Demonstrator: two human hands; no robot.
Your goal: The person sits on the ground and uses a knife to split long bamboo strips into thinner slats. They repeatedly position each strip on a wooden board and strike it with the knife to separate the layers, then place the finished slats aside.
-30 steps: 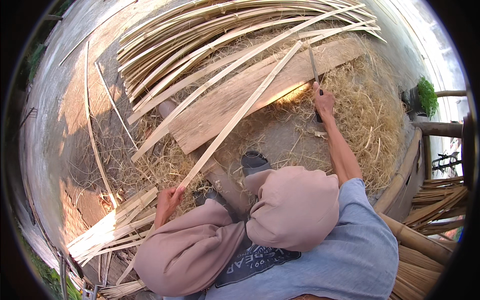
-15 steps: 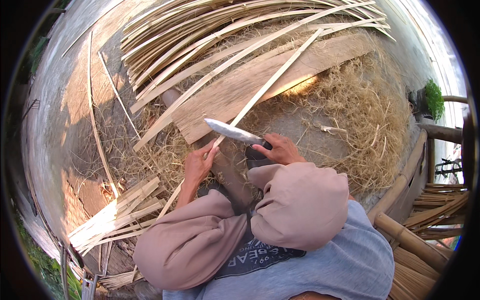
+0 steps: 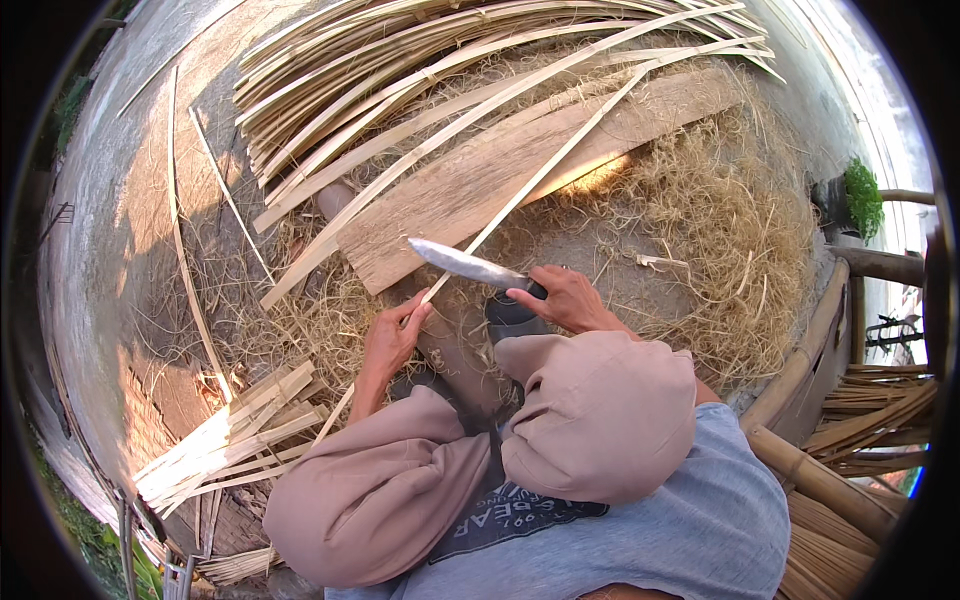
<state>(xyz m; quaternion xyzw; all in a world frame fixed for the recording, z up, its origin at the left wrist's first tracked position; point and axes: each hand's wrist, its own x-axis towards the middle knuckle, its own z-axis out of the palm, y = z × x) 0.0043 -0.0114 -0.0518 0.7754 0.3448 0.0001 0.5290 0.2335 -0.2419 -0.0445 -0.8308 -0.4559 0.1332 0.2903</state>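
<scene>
My left hand [image 3: 393,340] pinches a long pale bamboo strip [image 3: 548,172] between thumb and fingers. The strip slants away to the upper right over a wide wooden board [image 3: 440,215], and its tail runs back under my left forearm. My right hand [image 3: 568,298] is wrapped round the dark handle of a knife [image 3: 462,262]. The blade points left and lies across the strip, just beyond my left fingertips. Whether its edge bites into the strip, I cannot tell.
A large bundle of bamboo strips [image 3: 330,95] lies at the far side. Curly shavings [image 3: 710,230] cover the ground right and left. Shorter strips [image 3: 225,440] are heaped at the lower left. A bamboo pole frame [image 3: 815,480] stands at the right, near a green plant [image 3: 862,195].
The held strip looks narrower now, as if turned toward its edge, and its far end has shifted. Both hands keep their grips, the knife nearly still; the whole view has shifted slightly.
</scene>
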